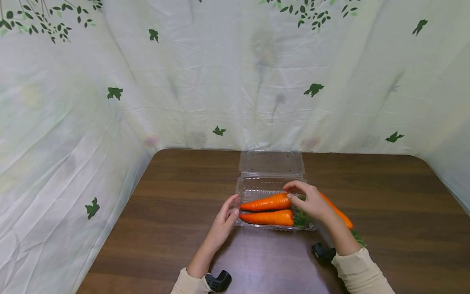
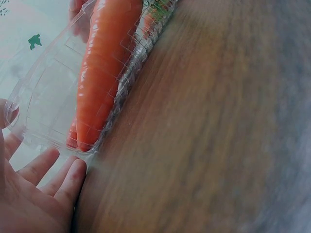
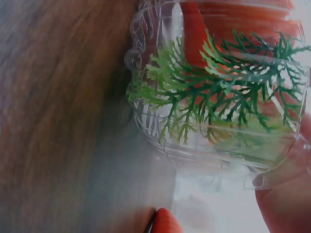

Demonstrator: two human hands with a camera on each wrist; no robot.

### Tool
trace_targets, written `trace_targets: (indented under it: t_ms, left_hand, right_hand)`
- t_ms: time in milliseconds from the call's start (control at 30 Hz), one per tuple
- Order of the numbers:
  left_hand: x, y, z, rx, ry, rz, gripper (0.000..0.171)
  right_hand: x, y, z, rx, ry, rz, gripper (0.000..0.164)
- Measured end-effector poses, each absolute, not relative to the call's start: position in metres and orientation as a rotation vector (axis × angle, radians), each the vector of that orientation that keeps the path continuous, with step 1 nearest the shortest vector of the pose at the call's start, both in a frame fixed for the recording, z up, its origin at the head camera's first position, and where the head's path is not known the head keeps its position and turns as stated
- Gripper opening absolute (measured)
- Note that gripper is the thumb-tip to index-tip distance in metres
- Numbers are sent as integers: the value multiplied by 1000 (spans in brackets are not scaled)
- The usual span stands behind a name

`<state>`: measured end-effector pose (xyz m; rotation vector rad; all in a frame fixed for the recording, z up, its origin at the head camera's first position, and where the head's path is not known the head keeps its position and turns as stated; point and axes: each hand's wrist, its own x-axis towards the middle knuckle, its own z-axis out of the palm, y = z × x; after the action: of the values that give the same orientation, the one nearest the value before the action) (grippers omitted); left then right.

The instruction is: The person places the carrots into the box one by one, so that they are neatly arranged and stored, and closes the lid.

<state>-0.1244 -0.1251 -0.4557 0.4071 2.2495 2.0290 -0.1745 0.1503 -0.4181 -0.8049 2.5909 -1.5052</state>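
Observation:
A clear plastic clamshell box (image 1: 253, 183) stands on the table with its lid (image 1: 271, 162) folded back. Two orange carrots lie side by side in it, tips to the left: the farther carrot (image 1: 266, 202) and the nearer carrot (image 1: 269, 217). Green leafy tops (image 3: 209, 87) fill the box's right end. My right hand (image 1: 312, 201) reaches over that end, thumb and fingers around the thick end of the farther carrot. At the box's left end is my left hand (image 1: 222, 220), its fingers (image 2: 41, 165) spread and loosely bent beside the wall.
Another carrot (image 1: 341, 214) lies on the wooden table (image 1: 165, 228) to the right of the box, partly behind my right forearm. A pale curtain (image 1: 205, 81) with leaf prints hangs behind the table. Black devices (image 1: 219, 281) are strapped to both wrists.

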Motion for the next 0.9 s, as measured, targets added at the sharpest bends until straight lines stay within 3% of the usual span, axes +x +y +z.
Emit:
trace_targets:
  t_ms: [333, 900]
  left_hand:
    - [-125, -125, -457, 394, 2250, 2021, 46]
    - [-125, -125, -456, 414, 2256, 2029, 45]
  right_hand:
    - [-172, 155, -417, -781, 2591, -1731, 20]
    - [-146, 189, -392, -956, 2682, -1985, 41]
